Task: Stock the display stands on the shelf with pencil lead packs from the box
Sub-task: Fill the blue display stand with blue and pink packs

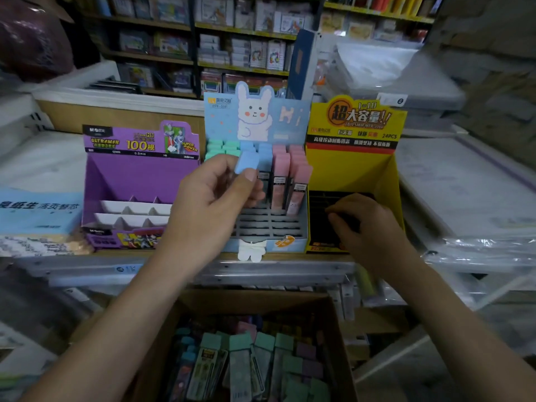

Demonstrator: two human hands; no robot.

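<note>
Three display stands sit side by side on the shelf: a purple stand (pixel 139 175), a light blue rabbit stand (pixel 255 117) and a yellow stand (pixel 356 158). My left hand (pixel 211 204) pinches a blue-capped lead pack (pixel 246 163) in front of the rabbit stand, whose back rows hold green, blue and pink-capped packs (pixel 290 169). My right hand (pixel 368 224) reaches into the dark tray of the yellow stand with curled fingers; whether it holds anything is hidden. Below, a cardboard box (pixel 336 329) holds several loose packs (pixel 255 361) with green, blue and purple caps.
The purple stand's white slots (pixel 133 210) hold nothing. A blue paper pack (pixel 37 210) lies left of it. Plastic-wrapped stock (pixel 475 198) lies to the right. A metal shelf edge (pixel 203 271) runs between stands and box. Shelves of goods fill the background.
</note>
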